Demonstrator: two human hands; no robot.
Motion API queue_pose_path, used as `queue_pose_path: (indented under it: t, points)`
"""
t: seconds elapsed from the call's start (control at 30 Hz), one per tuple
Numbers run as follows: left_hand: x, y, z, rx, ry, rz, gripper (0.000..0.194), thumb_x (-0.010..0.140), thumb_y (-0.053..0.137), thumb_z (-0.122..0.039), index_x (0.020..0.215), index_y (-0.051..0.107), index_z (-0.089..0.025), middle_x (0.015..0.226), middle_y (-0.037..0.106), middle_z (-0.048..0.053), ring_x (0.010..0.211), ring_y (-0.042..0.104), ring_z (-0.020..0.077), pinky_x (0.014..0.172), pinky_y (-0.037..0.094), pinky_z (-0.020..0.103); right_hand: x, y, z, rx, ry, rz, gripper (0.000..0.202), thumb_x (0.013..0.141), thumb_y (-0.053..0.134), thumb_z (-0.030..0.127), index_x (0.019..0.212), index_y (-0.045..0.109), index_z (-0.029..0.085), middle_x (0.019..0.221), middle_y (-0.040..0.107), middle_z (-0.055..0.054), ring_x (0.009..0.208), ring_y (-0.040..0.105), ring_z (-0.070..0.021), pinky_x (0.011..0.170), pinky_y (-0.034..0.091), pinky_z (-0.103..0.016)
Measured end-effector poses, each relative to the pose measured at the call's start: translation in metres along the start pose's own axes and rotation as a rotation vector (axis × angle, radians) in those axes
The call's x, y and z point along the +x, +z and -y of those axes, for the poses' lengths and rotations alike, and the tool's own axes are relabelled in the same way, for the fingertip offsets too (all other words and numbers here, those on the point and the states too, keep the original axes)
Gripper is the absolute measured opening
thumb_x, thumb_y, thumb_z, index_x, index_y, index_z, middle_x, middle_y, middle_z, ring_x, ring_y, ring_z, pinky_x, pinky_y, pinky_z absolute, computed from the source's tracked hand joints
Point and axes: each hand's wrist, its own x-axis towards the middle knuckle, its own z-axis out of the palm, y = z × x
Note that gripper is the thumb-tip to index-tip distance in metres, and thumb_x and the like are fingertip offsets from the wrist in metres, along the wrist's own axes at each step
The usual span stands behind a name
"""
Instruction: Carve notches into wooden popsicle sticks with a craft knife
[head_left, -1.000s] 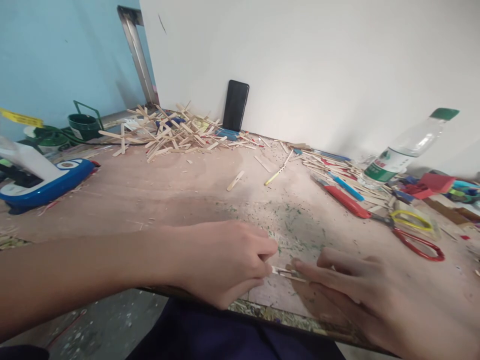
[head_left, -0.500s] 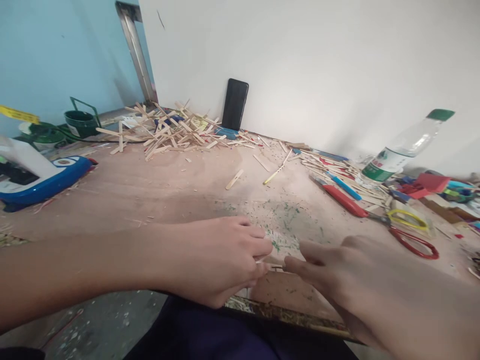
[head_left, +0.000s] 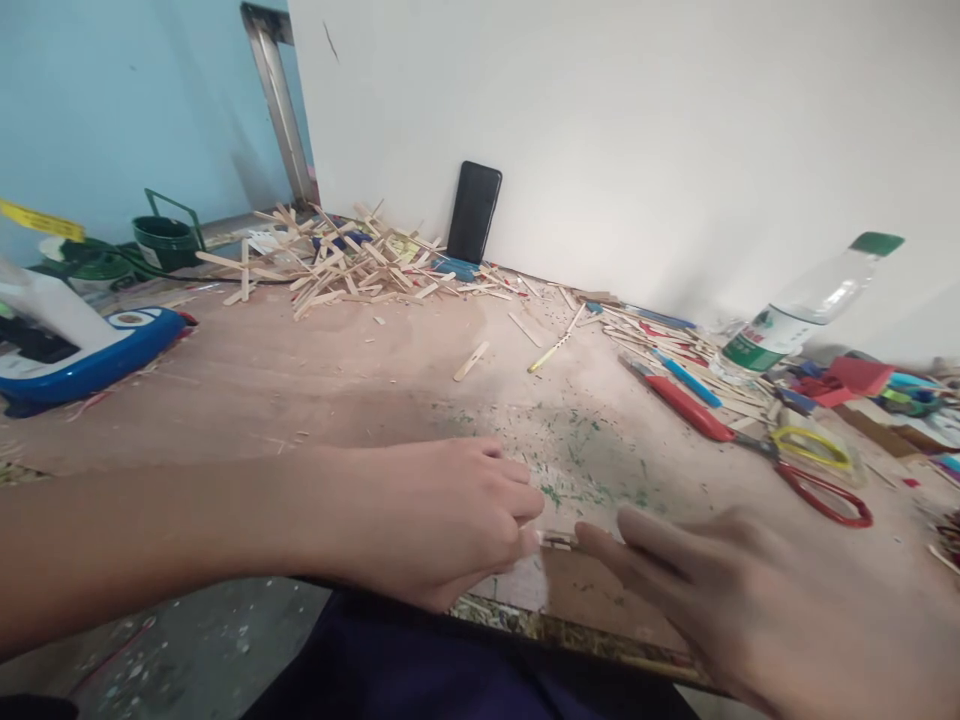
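Near the table's front edge, my left hand (head_left: 465,520) is closed with the fingers curled down, its fingertips on one end of a small thin wooden strip (head_left: 556,541). Most of what lies under that hand is hidden. My right hand (head_left: 720,590) is blurred, its fingers bent together and their tips by the strip's other end. Whether something else sits between those fingers cannot be made out. Green shavings (head_left: 577,455) are scattered on the wood just beyond both hands.
A heap of craft sticks (head_left: 360,262) lies at the back left, beside a leaning phone (head_left: 475,212). Red-and-yellow-handled scissors (head_left: 821,490), a red-handled tool (head_left: 690,408), a blue pen-like tool (head_left: 688,378) and a plastic bottle (head_left: 806,310) are right. A blue-and-white device (head_left: 112,350) stands left.
My right hand has shifted slightly down and right, and its fingers look more blurred. More of the thin strip shows between the hands. My left hand stays nearly in place.
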Motion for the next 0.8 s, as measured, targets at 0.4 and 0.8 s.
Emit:
queue_pose_path:
  t: [0.4, 0.8]
  points:
    - [0.001, 0.0, 0.001, -0.029, -0.018, 0.036, 0.01, 0.105, 0.075, -0.018, 0.113, 0.081, -0.016, 0.103, 0.075, 0.003, 0.1, 0.071, 0.0246, 0.089, 0.046, 0.042, -0.003, 0.01, 0.023, -0.051, -0.025, -0.21, 0.041, 0.113, 0.03, -0.002, 0.137, 0.064, -0.003, 0.102, 0.085, -0.01, 0.07, 0.072, -0.0194, 0.056, 0.053, -0.036]
    - [0.0, 0.003, 0.004, -0.074, -0.004, -0.052, 0.007, 0.107, 0.074, -0.014, 0.103, 0.077, -0.02, 0.096, 0.076, 0.001, 0.09, 0.071, 0.0205, 0.085, 0.047, 0.037, 0.018, -0.002, 0.005, 0.484, 0.225, -0.002, 0.038, 0.117, 0.045, 0.01, 0.127, 0.08, 0.022, 0.088, 0.079, -0.002, 0.06, 0.069, -0.0136, 0.052, 0.052, -0.025]
